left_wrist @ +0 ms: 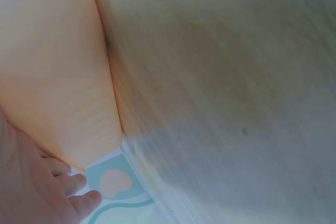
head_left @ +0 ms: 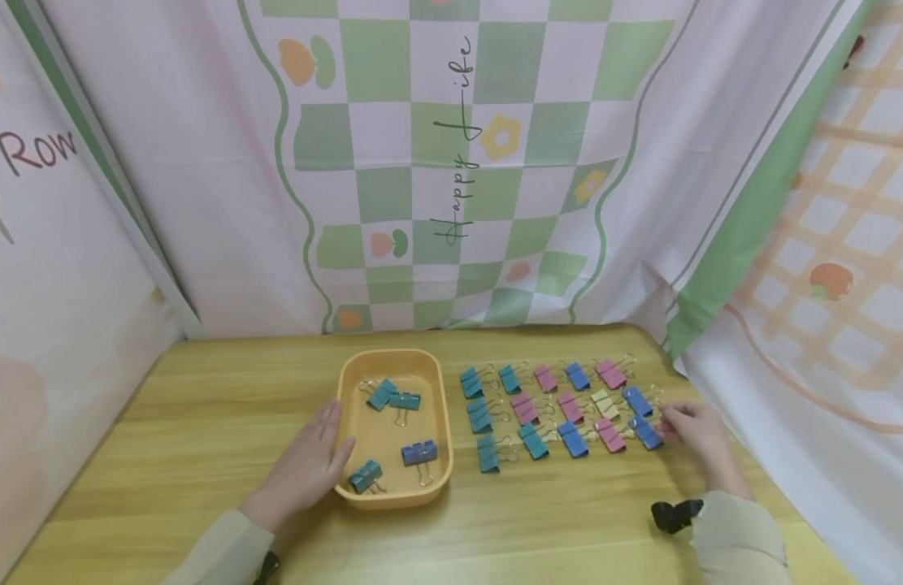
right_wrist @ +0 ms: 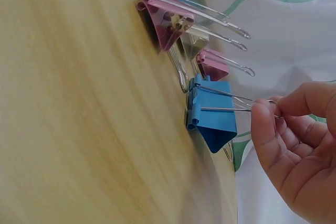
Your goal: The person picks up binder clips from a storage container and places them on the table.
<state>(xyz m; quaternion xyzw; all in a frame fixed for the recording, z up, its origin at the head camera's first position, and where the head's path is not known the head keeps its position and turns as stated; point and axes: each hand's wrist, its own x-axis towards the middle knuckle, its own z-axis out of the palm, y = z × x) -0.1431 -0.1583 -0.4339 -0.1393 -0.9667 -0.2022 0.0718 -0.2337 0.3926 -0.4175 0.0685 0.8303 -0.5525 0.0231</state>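
Observation:
My left hand [head_left: 308,459] lies along the left side of a yellow-orange tray [head_left: 444,422], fingers extended against its wall and thumb at the rim. In the left wrist view, several fingertips show beside the tray's wall [left_wrist: 58,66]. Inside the tray are teal binder clips [head_left: 365,477] and one blue-violet binder clip [head_left: 419,452]. At the right end of the nearest row, my right hand [head_left: 700,435] pinches the wire handle of a blue binder clip [right_wrist: 215,111] between thumb and forefinger. That clip [head_left: 646,432] stands close to the table.
Rows of teal, pink, blue and yellow binder clips [head_left: 572,439] cover the table right of the tray. A pink clip [right_wrist: 168,19] stands beside the pinched one. Patterned curtains [head_left: 451,284] hang behind the wooden table [head_left: 224,406] and along both sides.

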